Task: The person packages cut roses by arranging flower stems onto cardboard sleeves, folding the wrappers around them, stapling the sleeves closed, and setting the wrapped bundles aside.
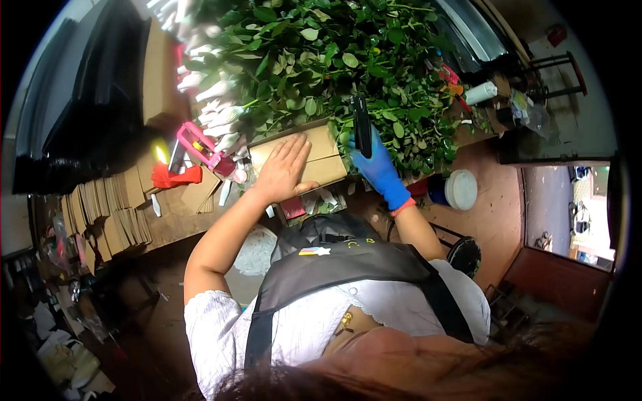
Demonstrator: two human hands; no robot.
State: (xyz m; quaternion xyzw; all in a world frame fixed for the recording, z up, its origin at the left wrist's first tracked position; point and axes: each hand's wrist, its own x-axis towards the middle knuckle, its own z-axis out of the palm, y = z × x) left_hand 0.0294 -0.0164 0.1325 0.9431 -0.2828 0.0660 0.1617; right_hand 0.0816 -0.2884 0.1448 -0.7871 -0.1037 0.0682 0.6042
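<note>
My left hand (286, 167) lies flat, palm down, on a piece of brown cardboard (324, 170) with raised edges and a crease across it. Its fingers are stretched out and it grips nothing. My right hand (379, 167), in a blue glove, is closed around a long black tool that looks like a stapler (362, 127), held upright by the right end of the cardboard. Directly beyond both hands is a big heap of leafy green stems (341, 67). White netted flower heads (217, 107) line its left side.
Left of the cardboard stand a pink tape dispenser (204, 148) and a red one (177, 175). Stacked cardboard pieces (110, 217) sit at the table's left. A white bucket (461, 190) is beyond the right edge, with a dark round stool (464, 257) nearer me.
</note>
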